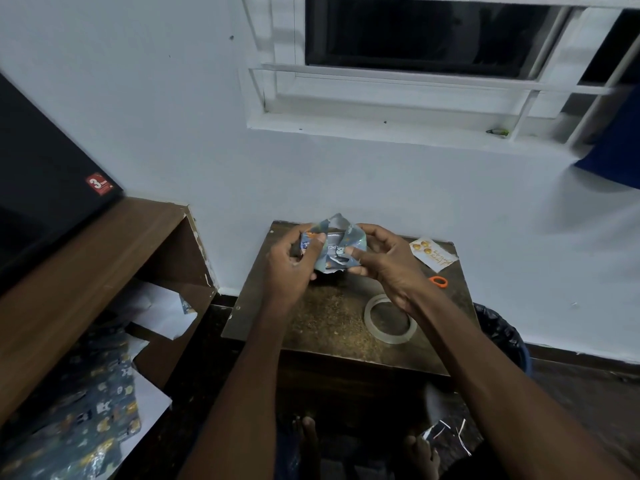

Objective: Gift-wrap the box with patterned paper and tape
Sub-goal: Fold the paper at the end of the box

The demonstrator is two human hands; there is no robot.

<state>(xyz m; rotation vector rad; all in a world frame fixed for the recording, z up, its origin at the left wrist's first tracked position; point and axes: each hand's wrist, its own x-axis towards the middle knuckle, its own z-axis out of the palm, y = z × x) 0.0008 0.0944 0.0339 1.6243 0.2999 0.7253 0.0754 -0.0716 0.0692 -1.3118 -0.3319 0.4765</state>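
Observation:
A small box (331,244) partly covered in blue patterned paper (337,259) is held above the far edge of a small brown table (322,323). My left hand (291,265) grips its left side, thumb pressing on the paper. On the right side, my right hand (384,261) pinches the paper with thumb and fingers. Loose paper flaps stick up at the top and hang at the bottom. A clear tape roll (389,318) lies on the table under my right wrist.
An orange scissors handle (438,281) and a small gift card (433,254) lie at the table's right. More patterned paper (86,420) sits in a wooden shelf (104,258) to the left. A bin with a black bag (502,334) stands to the right. Paper scraps (446,431) lie on the floor.

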